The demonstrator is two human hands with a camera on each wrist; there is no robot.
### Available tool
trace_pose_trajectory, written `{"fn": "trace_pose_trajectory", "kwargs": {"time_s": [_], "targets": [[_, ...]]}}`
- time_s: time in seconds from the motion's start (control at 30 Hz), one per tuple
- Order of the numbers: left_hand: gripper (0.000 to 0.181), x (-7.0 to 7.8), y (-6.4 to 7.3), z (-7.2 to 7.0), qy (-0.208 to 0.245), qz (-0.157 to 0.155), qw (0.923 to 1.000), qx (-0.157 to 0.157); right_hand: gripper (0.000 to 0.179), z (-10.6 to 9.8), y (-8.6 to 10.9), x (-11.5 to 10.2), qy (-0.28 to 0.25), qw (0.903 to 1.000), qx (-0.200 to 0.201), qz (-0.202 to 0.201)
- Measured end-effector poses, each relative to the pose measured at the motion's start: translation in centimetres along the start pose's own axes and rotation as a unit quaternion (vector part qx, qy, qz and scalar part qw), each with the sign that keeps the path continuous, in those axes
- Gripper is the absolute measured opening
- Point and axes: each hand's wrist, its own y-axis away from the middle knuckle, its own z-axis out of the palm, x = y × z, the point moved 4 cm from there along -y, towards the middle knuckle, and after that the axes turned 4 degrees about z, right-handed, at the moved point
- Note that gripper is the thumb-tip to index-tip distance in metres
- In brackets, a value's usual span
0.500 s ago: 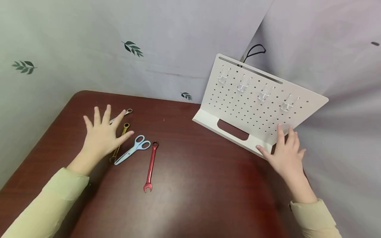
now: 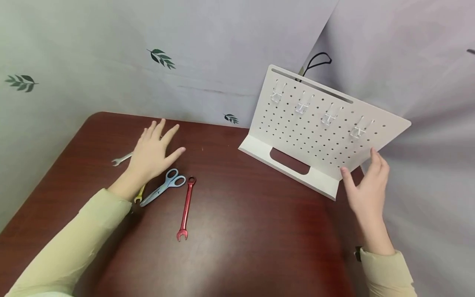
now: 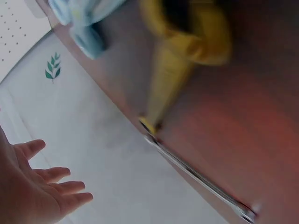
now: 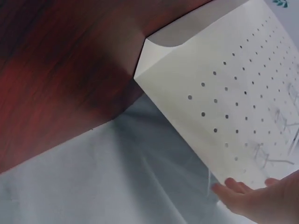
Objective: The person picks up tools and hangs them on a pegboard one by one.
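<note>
My left hand [image 2: 150, 154] hovers with spread fingers over the tools at the table's left, holding nothing. Beneath it a silver wrench [image 2: 121, 159] and a yellow wrench [image 2: 139, 194] are partly hidden; the left wrist view shows more of the yellow wrench [image 3: 168, 79] and silver wrench [image 3: 196, 175]. Light-blue scissors [image 2: 163, 187] and a red wrench [image 2: 186, 208] lie just right of them. At the lower right edge of a white pegboard [image 2: 315, 136] is my right hand [image 2: 369, 189], fingers loosely bent, thumb apart. Whether it touches the board I cannot tell.
Several clear hooks [image 2: 302, 106] hang in a row along the pegboard's upper part. A black loop [image 2: 318, 62] sticks up behind the board. Pale cloth [image 2: 208, 62] with leaf prints backs the dark red-brown table [image 2: 252, 231].
My left hand has moved right and farther from me, uncovering the silver wrench's near end and covering much of the yellow wrench. The right hand has shifted slightly right, its fingers closer together.
</note>
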Motion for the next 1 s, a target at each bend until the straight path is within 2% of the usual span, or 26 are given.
{"fn": "trace_pose_trajectory", "kwargs": {"time_s": [0.17,0.4,0.7,0.87,1.0], "targets": [[0.069,1.6,-2.6,0.7,0.035,0.014,0.9993,-0.001,0.079,-0.3,-0.5,0.1,-0.062,0.9961,0.062,-0.005],[0.070,4.0,-6.1,1.4,0.111,0.018,0.9936,-0.011,0.068,-0.4,-1.2,0.2,-0.144,0.9830,0.109,0.036],[0.069,7.5,-10.2,2.7,0.217,0.020,0.9756,-0.028,0.066,-0.3,-1.9,-0.1,-0.197,0.9693,0.127,0.075],[0.069,9.4,-12.3,3.6,0.257,0.020,0.9652,-0.045,0.063,-0.1,-2.2,0.9,-0.217,0.9612,0.132,0.108],[0.068,10.9,-13.8,4.4,0.294,0.018,0.9541,-0.054,0.062,0.2,-2.3,2.5,-0.240,0.9534,0.128,0.130]]}}
